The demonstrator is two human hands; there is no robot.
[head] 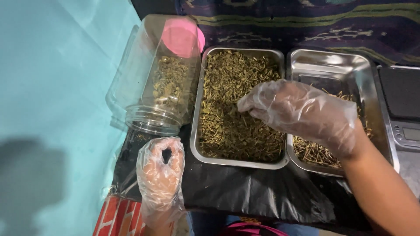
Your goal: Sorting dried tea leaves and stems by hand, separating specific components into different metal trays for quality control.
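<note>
My right hand [302, 111], in a clear plastic glove, reaches over a steel tray [197, 109] full of dried green-brown herb pieces [227, 105]. Its fingertips are pinched together just above the herbs; whether they hold a piece I cannot tell. My left hand [161, 175], also gloved, hovers near the front of the black-covered table with thumb and fingers curled into a ring, below the mouth of a clear plastic jar [157, 83]. The jar lies tilted on its side and holds some of the same herbs.
A second steel tray [350, 70] to the right holds thin dried stems [315, 153] along its near side. A digital scale [404, 109] stands at the far right. A pink lid [181, 37] shows behind the jar. Teal cloth lies left, patterned dark fabric behind.
</note>
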